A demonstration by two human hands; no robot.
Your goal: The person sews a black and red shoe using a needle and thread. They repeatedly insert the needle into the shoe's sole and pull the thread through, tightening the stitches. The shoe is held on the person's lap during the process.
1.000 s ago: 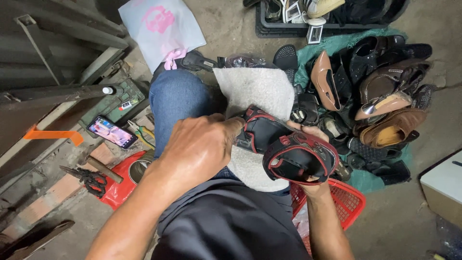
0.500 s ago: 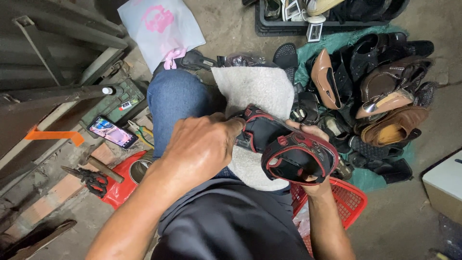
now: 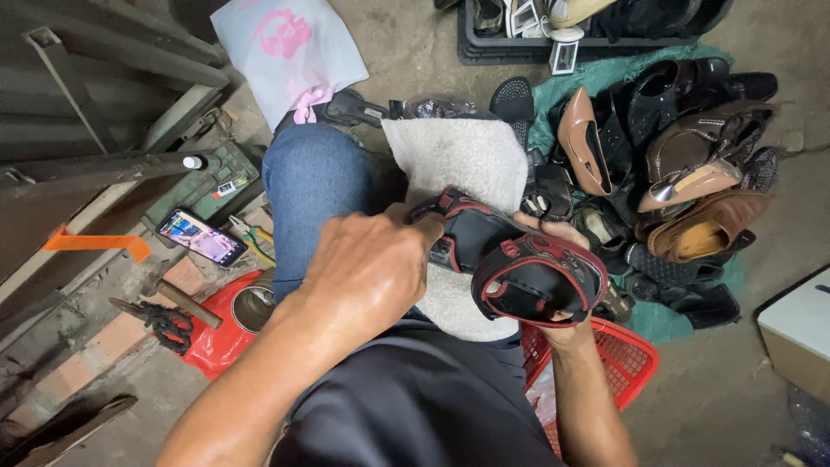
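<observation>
A black sandal with red trim (image 3: 519,259) rests over a white fleecy cloth (image 3: 462,164) spread on my right knee. My right hand (image 3: 553,238) grips the sandal from behind and below, near its front straps. My left hand (image 3: 372,272) is closed at the sandal's heel end, fingers pressed against the strap there. Whether it holds a small tool I cannot tell.
A heap of worn shoes (image 3: 683,173) lies on a green cloth at right. A red plastic basket (image 3: 622,359) sits under my right arm. At left are a lit phone (image 3: 203,236), pliers, a hammer, a tin on a red bag and a green metal box. A black crate stands at the top.
The sandal has tilted slightly and my left hand has shifted a little at its heel end. Otherwise the scene holds still.
</observation>
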